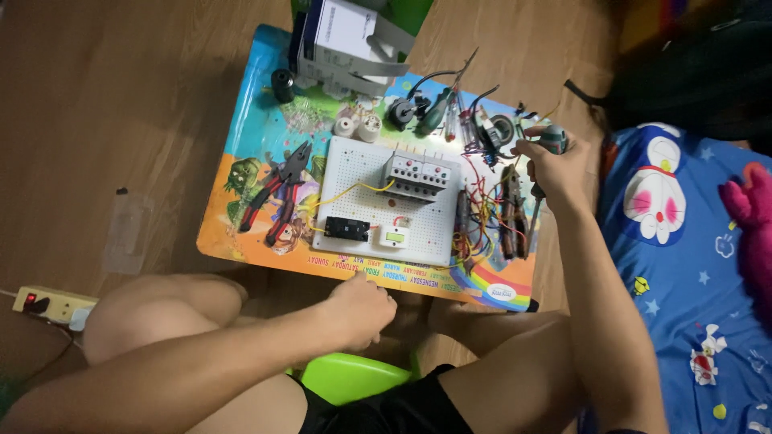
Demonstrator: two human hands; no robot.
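Overhead, the right hand (pixel 555 167) is closed around a screwdriver (pixel 545 165) with a green-grey handle, its shaft pointing down over the tangle of red and yellow wires (pixel 476 221) at the right edge of the colourful tabletop (pixel 249 145). The left hand (pixel 363 307) rests as a loose fist at the tabletop's near edge, holding nothing, just below the white perforated board (pixel 362 173) carrying grey breakers (pixel 415 174). Red-handled pliers (pixel 277 193) lie left of the board.

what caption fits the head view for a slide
Right hand holds a screwdriver beside a white pegboard; left hand rests at the table edge.
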